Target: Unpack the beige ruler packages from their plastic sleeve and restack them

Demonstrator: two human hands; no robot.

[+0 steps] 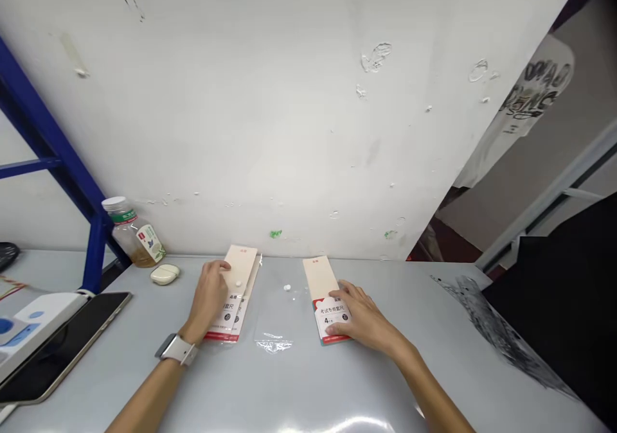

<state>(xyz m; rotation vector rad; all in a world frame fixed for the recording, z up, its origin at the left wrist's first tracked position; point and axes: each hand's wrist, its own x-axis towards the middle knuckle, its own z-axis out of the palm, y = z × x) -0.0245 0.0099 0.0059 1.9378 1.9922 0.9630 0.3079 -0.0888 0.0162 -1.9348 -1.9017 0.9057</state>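
Note:
My left hand (211, 297) rests flat, fingers extended, on a small stack of cream-and-red printed cards (237, 291) lying left of centre on the grey table. My right hand (362, 317) lies flat on the lower part of a single matching card (322, 279) to the right. Between the two lies an empty clear plastic sleeve (274, 320) with a small white pellet (287, 287) near its far end. Another small white pellet (238, 283) sits on the left stack. A white watch is on my left wrist.
A capped bottle of amber liquid (132, 232) and a cream earbud case (164, 273) stand at the back left beside a blue metal post (94, 253). A tablet (62, 346) lies at the left edge. A white wall (289, 131) backs the table; dark fabric (549, 304) covers the right.

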